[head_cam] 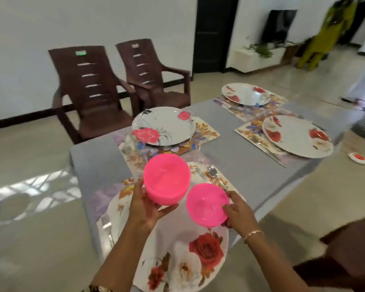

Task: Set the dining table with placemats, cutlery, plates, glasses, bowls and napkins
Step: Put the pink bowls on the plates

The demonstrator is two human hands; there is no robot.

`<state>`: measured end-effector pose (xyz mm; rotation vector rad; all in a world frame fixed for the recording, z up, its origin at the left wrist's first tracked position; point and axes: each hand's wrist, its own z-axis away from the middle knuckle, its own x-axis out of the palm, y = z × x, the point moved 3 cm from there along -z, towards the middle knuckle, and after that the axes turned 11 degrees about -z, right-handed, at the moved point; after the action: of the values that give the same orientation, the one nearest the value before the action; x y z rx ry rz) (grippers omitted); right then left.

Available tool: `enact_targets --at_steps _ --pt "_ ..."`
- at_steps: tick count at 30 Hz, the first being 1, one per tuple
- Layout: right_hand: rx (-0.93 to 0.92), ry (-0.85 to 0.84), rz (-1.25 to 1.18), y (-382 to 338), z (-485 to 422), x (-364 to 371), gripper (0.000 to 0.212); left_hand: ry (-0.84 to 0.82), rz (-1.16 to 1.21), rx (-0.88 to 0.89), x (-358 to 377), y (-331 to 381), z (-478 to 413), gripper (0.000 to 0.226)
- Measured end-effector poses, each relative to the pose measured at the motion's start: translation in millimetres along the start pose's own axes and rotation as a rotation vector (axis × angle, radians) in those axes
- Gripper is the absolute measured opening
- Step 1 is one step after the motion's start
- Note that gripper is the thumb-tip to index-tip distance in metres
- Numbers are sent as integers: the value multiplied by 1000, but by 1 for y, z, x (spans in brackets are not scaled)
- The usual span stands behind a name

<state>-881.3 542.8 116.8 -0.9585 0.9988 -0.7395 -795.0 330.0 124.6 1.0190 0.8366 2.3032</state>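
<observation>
Grey table (pixel 230 148) | L hand (pixel 143 209) holds pink bowl stack (pixel 166 178) | R hand (pixel 240 213) grips round bowl (pixel 205 204)

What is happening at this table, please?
A person is setting a grey table. The left hand holds a stack of pink bowls. The right hand holds a single pink bowl over the nearest plate. Four placemats each carry a floral plate, and a spoon lies right of the near one. No bowl stands on the table yet.
</observation>
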Motion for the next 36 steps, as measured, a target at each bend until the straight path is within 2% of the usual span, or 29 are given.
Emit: enact_targets --at_steps 5,8,18,19,22,25,27,31,36 --pt "-44 -189 159 -11 -51 37 31 184 127 72 -34 12 17 54" --pt "-16 -247 206 -11 -74 53 33 231 146 144 -40 15 31 42" --pt "129 -388 143 0 -107 72 32 343 197 146 -24 -18 46 43" --pt "110 -387 183 -3 -108 68 33 347 190 140 -19 -21 44 47" --pt "-97 -286 345 -23 -110 42 35 337 177 113 6 -30 33 55" --pt "-165 -327 28 -49 -100 7 26 291 145 80 41 -42 19 52" --pt "-195 -368 -69 -61 -94 -18 24 259 92 62 70 -50 8 50" --pt "-325 -300 140 -63 -98 -73 11 182 10 10 133 -68 -15 51" --pt "-318 -95 310 -41 -116 -152 20 99 -109 -61 205 -93 -45 50"
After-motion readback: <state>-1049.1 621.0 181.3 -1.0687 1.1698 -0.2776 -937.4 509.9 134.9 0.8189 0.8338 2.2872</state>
